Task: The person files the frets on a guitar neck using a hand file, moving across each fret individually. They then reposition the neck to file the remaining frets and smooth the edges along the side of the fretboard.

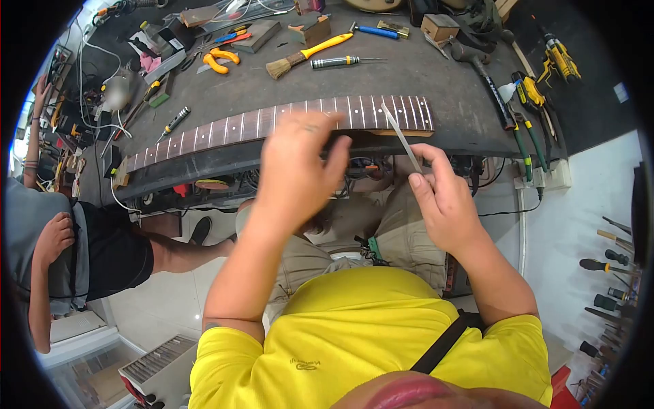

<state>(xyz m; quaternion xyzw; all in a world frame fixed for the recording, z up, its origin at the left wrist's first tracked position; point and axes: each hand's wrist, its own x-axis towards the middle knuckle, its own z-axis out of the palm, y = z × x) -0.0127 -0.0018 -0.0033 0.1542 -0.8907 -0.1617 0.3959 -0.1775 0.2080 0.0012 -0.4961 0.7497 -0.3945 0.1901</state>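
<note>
A guitar neck [238,128] with a dark fretboard, silver frets and pale dot inlays lies along the front edge of the dark workbench. Over its middle hovers my left hand [294,160], blurred by motion, thumb and fingers apart with nothing between them; it hides part of the frets. My right hand [446,204] pinches a thin, flat metal strip [400,135] between thumb and fingers. The strip's narrow tip points up and left, overlapping the frets near the wide end of the neck.
Behind the neck lie a screwdriver [334,62], a brush [289,65], orange-handled pliers [219,61] and a blue-handled tool [377,31]. A hammer [485,75] and wire strippers [530,92] are at right. Another person [54,252] is at left. Tools hang on the right wall [586,198].
</note>
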